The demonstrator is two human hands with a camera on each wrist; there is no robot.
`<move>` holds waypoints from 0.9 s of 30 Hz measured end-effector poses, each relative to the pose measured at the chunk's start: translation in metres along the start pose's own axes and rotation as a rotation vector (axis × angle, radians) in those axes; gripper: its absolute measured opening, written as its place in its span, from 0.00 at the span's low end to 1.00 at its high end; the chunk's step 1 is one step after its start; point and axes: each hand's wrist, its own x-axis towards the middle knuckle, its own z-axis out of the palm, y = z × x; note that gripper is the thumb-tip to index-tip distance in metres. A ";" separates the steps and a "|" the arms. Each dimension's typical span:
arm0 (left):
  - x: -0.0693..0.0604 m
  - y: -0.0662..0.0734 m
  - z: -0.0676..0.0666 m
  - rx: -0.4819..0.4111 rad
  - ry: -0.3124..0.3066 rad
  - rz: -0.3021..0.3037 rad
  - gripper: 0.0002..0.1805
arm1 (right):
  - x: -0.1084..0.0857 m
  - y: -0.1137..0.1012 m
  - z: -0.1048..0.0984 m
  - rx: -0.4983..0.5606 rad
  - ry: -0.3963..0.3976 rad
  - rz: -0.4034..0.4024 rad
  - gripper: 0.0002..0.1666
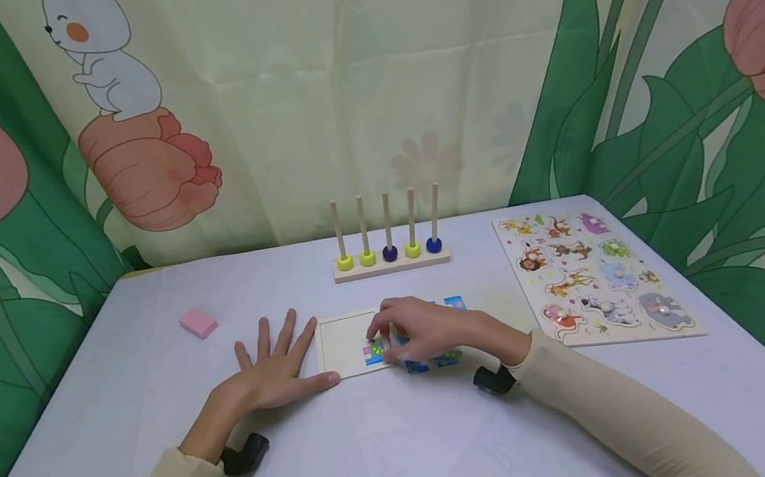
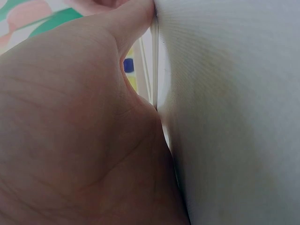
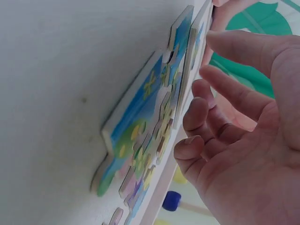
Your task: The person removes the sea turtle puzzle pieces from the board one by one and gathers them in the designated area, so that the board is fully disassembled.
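A shallow wooden puzzle tray lies on the table, with a colourful jigsaw piece inside near its right side. My left hand rests flat with fingers spread, its thumb and index finger at the tray's left edge. Over the tray's right side is my right hand, fingertips down by the piece inside. In the right wrist view its fingers are bent, with nothing visible between thumb and index finger; whether they touch the piece cannot be told. Several loose jigsaw pieces lie beside the tray, partly hidden under the right hand in the head view.
Behind the tray stands a bead rack with upright pegs and yellow and dark blue beads. An animal peg puzzle board lies at the right. A pink block sits at the left. A printed curtain hangs behind the table.
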 end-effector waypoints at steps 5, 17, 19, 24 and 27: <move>0.001 0.000 0.000 0.006 -0.001 -0.003 0.66 | 0.005 0.001 0.000 -0.017 -0.028 0.018 0.19; 0.001 0.001 -0.001 0.009 -0.001 -0.011 0.66 | 0.008 0.005 -0.002 -0.001 -0.045 -0.006 0.18; 0.001 0.000 -0.001 0.008 0.000 -0.012 0.66 | 0.008 0.005 -0.002 0.004 -0.044 -0.002 0.17; 0.002 0.000 0.000 0.009 0.000 -0.013 0.66 | 0.008 0.007 0.000 0.020 -0.037 0.015 0.17; 0.002 0.000 0.000 0.011 0.000 -0.012 0.66 | 0.007 0.007 0.001 0.028 -0.035 0.022 0.17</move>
